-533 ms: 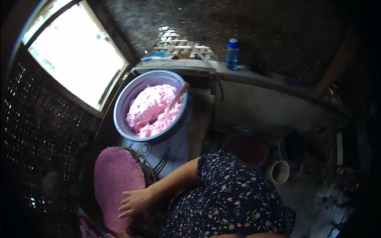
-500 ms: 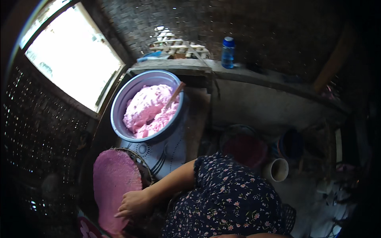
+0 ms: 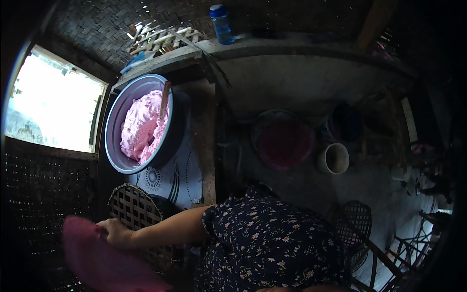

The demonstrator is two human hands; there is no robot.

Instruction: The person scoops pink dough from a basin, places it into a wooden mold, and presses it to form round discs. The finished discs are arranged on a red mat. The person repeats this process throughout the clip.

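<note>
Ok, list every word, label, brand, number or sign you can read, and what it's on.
None can be read.
Blue bottle: too small and dim to tell any print.
White patterned covering by the blue tub: decorative shapes, no lettering visible.
Pink sheet in the right hand: blurred, no marks readable.

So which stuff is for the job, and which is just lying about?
Seems part of the job:
pink sheet, gripped by the right hand
open-weave basket near that hand
blue-grey tub holding pink mixture and a wooden stick

Probably just lying about:
blue bottle on the ledge
whitish bucket
</note>
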